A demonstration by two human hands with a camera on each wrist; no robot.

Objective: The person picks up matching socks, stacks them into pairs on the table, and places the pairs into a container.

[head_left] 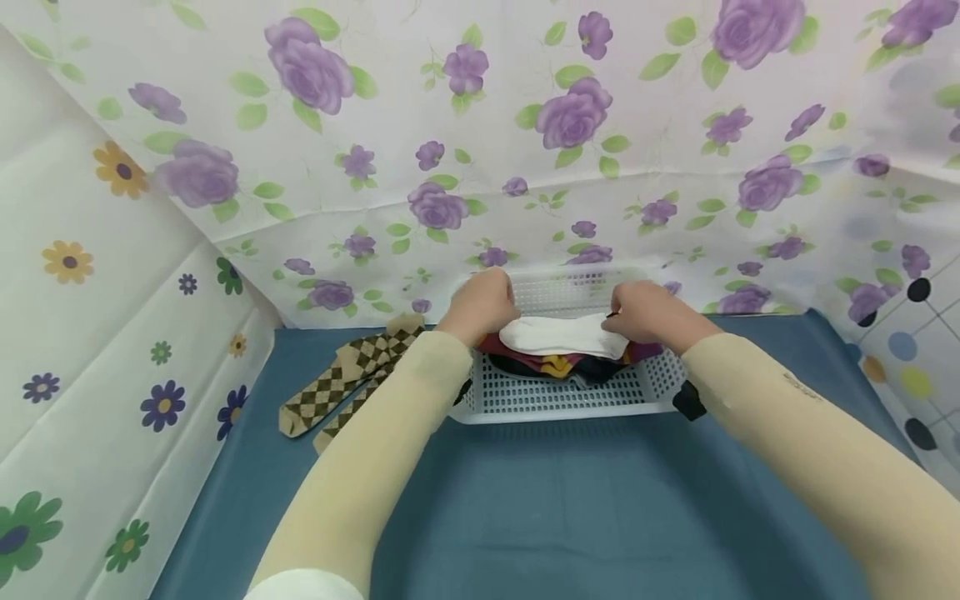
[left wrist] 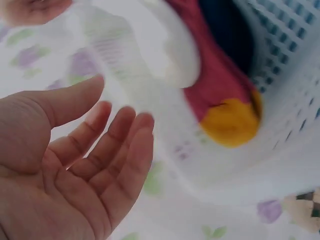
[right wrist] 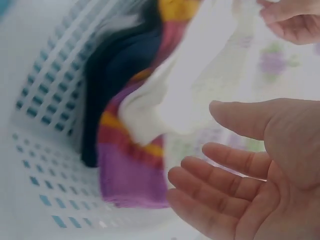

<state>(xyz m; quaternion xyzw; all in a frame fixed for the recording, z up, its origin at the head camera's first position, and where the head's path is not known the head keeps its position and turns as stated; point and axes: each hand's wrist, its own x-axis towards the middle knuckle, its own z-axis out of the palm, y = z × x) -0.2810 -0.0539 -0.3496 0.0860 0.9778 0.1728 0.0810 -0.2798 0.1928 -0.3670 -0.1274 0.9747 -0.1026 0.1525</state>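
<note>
A white sock (head_left: 558, 335) lies across the top of several colourful socks in a white plastic basket (head_left: 562, 410). Near the sock's left end is my left hand (head_left: 486, 307); in the left wrist view its fingers are relaxed and spread apart from the cloth, holding nothing. My right hand (head_left: 647, 315) hovers by the other end, and the right wrist view shows its thumb and loose fingers apart too. Beneath the white sock are a maroon sock with a yellow toe (left wrist: 230, 122), a striped sock with a purple cuff (right wrist: 132, 175) and a dark navy sock (right wrist: 122, 55).
Left of the basket, brown-and-black checkered socks (head_left: 318, 402) lie on the blue table cover (head_left: 555, 508), partly behind the left forearm. Black pieces (head_left: 688, 402) show at the basket's sides. A floral sheet (head_left: 465, 167) hangs behind the table.
</note>
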